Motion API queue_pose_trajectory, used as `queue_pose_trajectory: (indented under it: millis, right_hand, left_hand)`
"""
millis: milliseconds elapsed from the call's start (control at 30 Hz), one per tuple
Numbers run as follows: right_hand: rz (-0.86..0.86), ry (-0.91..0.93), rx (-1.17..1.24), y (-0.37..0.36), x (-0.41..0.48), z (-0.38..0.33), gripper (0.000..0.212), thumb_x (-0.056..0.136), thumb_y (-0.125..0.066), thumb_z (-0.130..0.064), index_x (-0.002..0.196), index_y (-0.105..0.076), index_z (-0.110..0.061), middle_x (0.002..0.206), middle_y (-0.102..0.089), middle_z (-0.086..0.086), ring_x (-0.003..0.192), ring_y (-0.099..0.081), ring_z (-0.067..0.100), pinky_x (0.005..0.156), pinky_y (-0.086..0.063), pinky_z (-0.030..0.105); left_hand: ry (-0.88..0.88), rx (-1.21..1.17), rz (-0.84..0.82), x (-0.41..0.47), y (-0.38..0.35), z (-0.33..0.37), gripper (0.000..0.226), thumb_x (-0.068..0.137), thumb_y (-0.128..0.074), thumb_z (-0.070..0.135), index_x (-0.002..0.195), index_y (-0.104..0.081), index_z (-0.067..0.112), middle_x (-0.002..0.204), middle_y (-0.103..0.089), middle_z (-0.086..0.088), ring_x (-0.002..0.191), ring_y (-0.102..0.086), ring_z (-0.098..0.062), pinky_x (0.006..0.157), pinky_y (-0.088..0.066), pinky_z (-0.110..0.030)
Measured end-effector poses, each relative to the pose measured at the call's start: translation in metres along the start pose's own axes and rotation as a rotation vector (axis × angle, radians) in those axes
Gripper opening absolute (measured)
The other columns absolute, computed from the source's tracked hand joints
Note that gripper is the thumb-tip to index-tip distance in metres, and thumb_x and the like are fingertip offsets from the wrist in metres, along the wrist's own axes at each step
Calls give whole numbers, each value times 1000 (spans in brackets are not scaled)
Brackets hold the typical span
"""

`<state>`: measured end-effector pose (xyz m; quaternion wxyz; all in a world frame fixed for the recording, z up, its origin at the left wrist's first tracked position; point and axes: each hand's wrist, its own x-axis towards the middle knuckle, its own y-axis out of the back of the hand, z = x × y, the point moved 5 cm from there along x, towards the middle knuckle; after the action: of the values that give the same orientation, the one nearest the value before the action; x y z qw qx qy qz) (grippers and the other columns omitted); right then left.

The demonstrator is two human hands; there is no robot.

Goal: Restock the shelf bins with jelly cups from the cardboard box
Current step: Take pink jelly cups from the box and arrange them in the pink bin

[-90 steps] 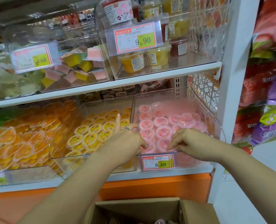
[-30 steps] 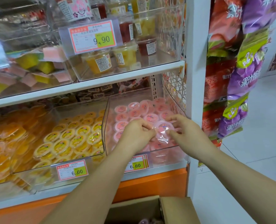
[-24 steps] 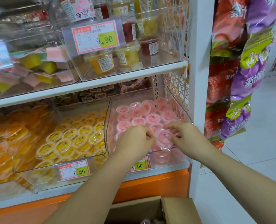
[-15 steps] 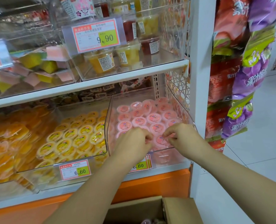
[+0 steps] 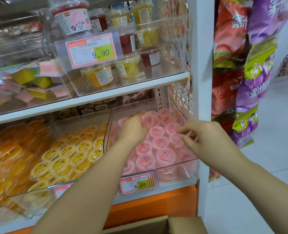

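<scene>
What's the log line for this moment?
step: restocking pink bin | left hand: on rear pink jelly cups, grip unclear | right hand: curled over right-side cups, grip unclear | cardboard box: below shelf

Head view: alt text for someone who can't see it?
Two hands reach into a clear bin of pink jelly cups on the lower shelf: the left hand touches a tilted cup, the right hand curls its fingers over the cups. A second bin of yellow jelly cups sits to its left; a cardboard box shows below.

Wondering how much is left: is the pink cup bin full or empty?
Mostly full: pink jelly cups fill the clear bin, piled close to its front rim.
</scene>
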<state>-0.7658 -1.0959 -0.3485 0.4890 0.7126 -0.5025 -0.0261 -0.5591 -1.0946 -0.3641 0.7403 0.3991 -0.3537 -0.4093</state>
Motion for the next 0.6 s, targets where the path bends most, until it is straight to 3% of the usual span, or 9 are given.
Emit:
queue_pose_trajectory:
  millis: [100, 233, 333, 467, 600]
  right_hand:
    - [76, -34, 14, 13, -2, 8, 10, 82, -67, -21, 87, -73, -27, 66, -54, -21, 65, -58, 10, 65, -52, 34]
    - [61, -80, 59, 9, -4, 24, 10, 82, -65, -22, 88, -72, -27, 75, -66, -12, 72, -61, 10, 67, -53, 39]
    - [42, -96, 94, 6, -3, 31, 11, 83, -64, -22, 89, -72, -27, 77, -67, -14, 75, -62, 8, 69, -54, 40]
    - [43, -109, 130, 5, -3, 36, 11, 82, -64, -20, 86, -72, -26, 74, -68, -14, 73, -63, 8, 68, -54, 39]
    - [42, -119, 141, 4, -3, 40, 11, 82, -65, -20, 86, -72, -26, 71, -67, -14, 70, -63, 7, 68, -54, 38]
  left_hand:
    - [-84, 82, -97, 15, -11, 5, 59, 93, -50, 10, 146, -31, 24, 143, -45, -8, 123, -50, -23, 94, -39, -24]
    - [-127, 45, -117, 22, -13, 11, 44, 96, -46, 13, 139, -43, 25, 129, -56, -9, 107, -59, -23, 76, -37, -17]
    - [-111, 4, -48, 29, -13, 10, 37, 95, -48, 11, 128, -52, 26, 126, -46, -5, 89, -60, -19, 63, -50, -23]
    - [-130, 75, -71, 41, -17, 10, 31, 90, -52, 5, 115, -59, 21, 114, -45, 2, 80, -55, -12, 53, -43, -17]
    - [-155, 126, -74, 48, -16, 11, 22, 87, -56, 6, 102, -63, 21, 108, -52, 1, 92, -56, -14, 75, -40, -20]
